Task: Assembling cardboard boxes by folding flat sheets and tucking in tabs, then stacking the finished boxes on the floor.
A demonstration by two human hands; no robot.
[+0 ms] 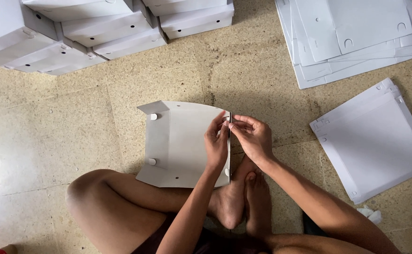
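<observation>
You sat cross-legged on the speckled stone floor (pixel 243 61) with the half-folded white cardboard box blank (pixel 182 143) before your feet, your left hand (pixel 217 143) and right hand (pixel 253 136) both pinching its raised right side flap (pixel 229 141) in a fingertip grip, holding that wall upright along its crease.

There are two hands, left (pixel 217 143) and right (pixel 253 138), and one half-folded box (pixel 182 141). Two piles of flat sheets (pixel 352 37) (pixel 375 141) lie near. I see about six finished boxes (pixel 102 28), some cut off.
</observation>
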